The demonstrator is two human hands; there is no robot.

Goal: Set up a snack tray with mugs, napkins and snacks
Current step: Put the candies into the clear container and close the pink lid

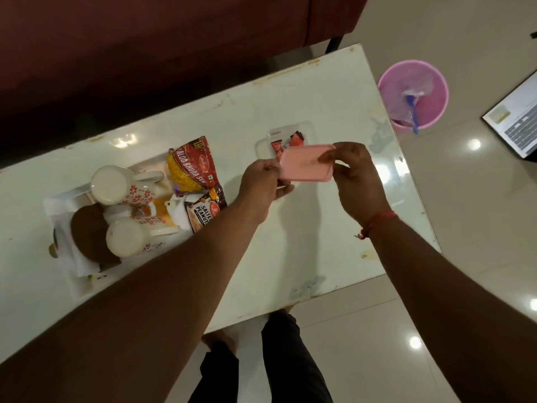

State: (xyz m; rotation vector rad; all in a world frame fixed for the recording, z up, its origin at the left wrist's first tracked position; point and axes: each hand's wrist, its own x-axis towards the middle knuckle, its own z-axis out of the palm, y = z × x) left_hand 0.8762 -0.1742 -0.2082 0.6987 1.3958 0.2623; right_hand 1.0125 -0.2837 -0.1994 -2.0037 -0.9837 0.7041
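Both hands hold a pink lid above a clear plastic box that has small red snack packets in it. My left hand grips the lid's left end, my right hand its right end. On the left stands a white tray with two white flowered mugs, white napkins, a brown round piece, a small white pot, an Aloo Bhujia packet and a salted peanuts packet.
The white table ends close at the right and front. A pink bin with a plastic bag stands on the floor to the right, and an open laptop lies further right. A dark red sofa runs behind the table.
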